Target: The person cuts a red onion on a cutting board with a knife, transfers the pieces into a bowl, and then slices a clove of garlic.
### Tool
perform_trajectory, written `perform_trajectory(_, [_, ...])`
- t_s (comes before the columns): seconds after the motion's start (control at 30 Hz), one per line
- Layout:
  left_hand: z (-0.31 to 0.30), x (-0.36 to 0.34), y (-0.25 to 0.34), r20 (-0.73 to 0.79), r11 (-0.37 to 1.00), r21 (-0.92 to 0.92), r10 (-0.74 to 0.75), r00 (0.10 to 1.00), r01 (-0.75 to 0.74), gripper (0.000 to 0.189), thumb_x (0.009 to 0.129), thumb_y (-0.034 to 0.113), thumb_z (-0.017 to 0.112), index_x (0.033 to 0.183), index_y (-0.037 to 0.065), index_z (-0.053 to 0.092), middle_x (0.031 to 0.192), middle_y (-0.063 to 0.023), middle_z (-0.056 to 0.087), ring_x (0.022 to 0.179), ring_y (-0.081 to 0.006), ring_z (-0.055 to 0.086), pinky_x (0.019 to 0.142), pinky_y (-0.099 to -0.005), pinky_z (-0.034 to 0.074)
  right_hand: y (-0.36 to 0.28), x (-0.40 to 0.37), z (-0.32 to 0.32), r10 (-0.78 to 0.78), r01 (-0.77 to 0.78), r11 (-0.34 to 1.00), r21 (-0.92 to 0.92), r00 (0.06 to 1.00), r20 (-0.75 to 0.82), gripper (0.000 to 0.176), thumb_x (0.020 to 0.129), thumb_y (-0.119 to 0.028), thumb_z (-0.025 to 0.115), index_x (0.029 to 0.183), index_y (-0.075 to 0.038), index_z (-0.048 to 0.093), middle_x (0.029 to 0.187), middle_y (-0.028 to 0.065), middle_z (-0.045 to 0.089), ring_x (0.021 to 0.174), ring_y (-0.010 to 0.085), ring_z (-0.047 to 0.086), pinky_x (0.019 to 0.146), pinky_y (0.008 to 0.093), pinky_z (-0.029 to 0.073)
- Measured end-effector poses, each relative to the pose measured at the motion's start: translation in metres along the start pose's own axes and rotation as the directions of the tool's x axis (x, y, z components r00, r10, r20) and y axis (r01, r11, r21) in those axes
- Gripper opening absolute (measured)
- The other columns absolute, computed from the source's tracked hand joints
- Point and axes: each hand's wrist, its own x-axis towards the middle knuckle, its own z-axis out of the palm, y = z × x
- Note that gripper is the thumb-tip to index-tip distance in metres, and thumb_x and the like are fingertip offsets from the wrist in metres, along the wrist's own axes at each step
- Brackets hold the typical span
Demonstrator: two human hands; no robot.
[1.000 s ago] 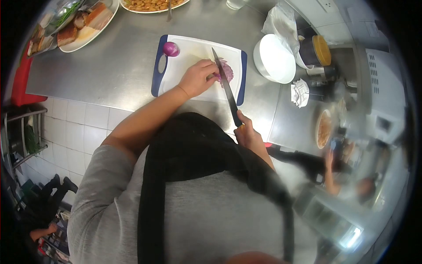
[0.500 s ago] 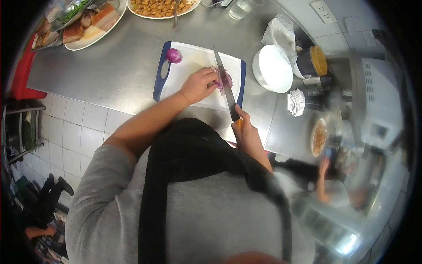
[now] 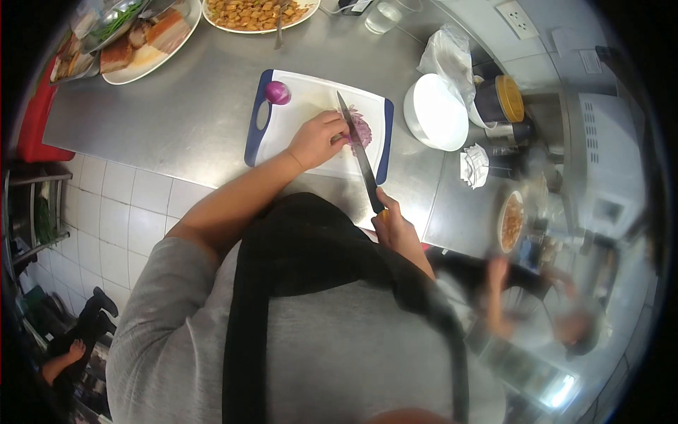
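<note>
A white cutting board with blue ends (image 3: 311, 88) lies on the steel counter. On it, my left hand (image 3: 319, 139) has its fingers curled around a piece of red onion, mostly hidden under the fingertips. My right hand (image 3: 397, 225) grips the kitchen knife (image 3: 364, 157) by its yellow handle. The long blade lies across the board, close beside my left fingertips. Chopped red onion (image 3: 361, 130) is heaped just right of the blade. Another purple onion piece (image 3: 277, 92), rounded and shiny, rests at the board's upper left corner.
Behind the board are a plate of meat slabs (image 3: 152, 56) and a plate of browned cubes (image 3: 261, 21) with a spoon. A white bowl (image 3: 436, 113), a plastic bag (image 3: 448, 56) and crumpled paper (image 3: 474, 167) sit to the right. Other people are at lower left and lower right.
The knife and my right hand have shifted slightly down toward me, and the blade tip is lower. My left hand stays nearly in place. The person at right has moved their arms.
</note>
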Motion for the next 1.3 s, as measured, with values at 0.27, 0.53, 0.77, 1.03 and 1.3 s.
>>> perform_trajectory(0.27, [0.0, 0.0, 0.0, 0.019, 1.0, -0.011, -0.007, 1.0, 0.007, 0.015, 0.073, 0.007, 0.073, 0.083, 0.007, 0.061, 0.087, -0.0074, 0.061, 0.089, -0.0287, 0.061, 0.078, -0.0383, 0.052, 0.007, 0.025, 0.014, 0.034, -0.034, 0.999, 0.006, 0.999, 0.003, 0.053, 0.096, -0.015, 0.055, 0.144, -0.018, 0.032, 0.089, 0.0221, 0.065, 0.081, 0.0417, 0.065, 0.072, 0.0462, 0.05])
perform_trajectory(0.53, [-0.001, 0.001, 0.001, 0.064, 0.994, -0.021, -0.107, 0.992, 0.109, 0.015, 0.073, 0.009, 0.076, 0.084, 0.007, 0.065, 0.091, -0.0091, 0.064, 0.098, -0.0311, 0.061, 0.086, -0.0397, 0.051, -0.003, 0.026, 0.001, 0.014, -0.014, 1.0, 0.005, 1.0, -0.024, 0.053, 0.097, -0.017, 0.054, 0.145, -0.018, 0.031, 0.092, 0.0257, 0.065, 0.087, 0.0449, 0.064, 0.075, 0.0481, 0.049])
perform_trajectory(0.77, [0.0, 0.001, 0.0, 0.01, 1.0, 0.013, -0.024, 1.0, 0.024, 0.016, 0.072, 0.009, 0.076, 0.081, 0.007, 0.063, 0.088, -0.0078, 0.062, 0.094, -0.0302, 0.061, 0.083, -0.0388, 0.051, 0.003, 0.003, -0.005, -0.017, 0.017, 1.0, 0.0, 1.0, 0.005, 0.053, 0.096, -0.015, 0.054, 0.145, -0.017, 0.032, 0.087, 0.0218, 0.064, 0.081, 0.0435, 0.063, 0.072, 0.0467, 0.048])
perform_trajectory(1.03, [0.003, 0.0, -0.004, 0.03, 1.0, 0.019, -0.019, 0.999, 0.019, 0.016, 0.072, 0.009, 0.077, 0.08, 0.006, 0.063, 0.087, -0.0082, 0.063, 0.092, -0.0318, 0.061, 0.091, -0.0398, 0.051, 0.008, 0.005, -0.001, -0.047, 0.047, 0.999, 0.008, 0.999, 0.008, 0.051, 0.096, -0.014, 0.054, 0.143, -0.016, 0.033, 0.082, 0.0206, 0.062, 0.076, 0.0412, 0.064, 0.069, 0.0464, 0.048])
perform_trajectory(1.3, [0.002, -0.001, -0.003, 0.013, 0.999, 0.033, 0.013, 1.0, -0.013, 0.017, 0.071, 0.007, 0.074, 0.08, 0.008, 0.059, 0.087, -0.007, 0.059, 0.09, -0.0295, 0.06, 0.079, -0.039, 0.051, 0.026, 0.041, 0.029, -0.042, 0.042, 0.998, 0.046, 0.999, -0.004, 0.053, 0.097, -0.017, 0.054, 0.144, -0.019, 0.031, 0.089, 0.0261, 0.066, 0.082, 0.0457, 0.064, 0.073, 0.0486, 0.049])
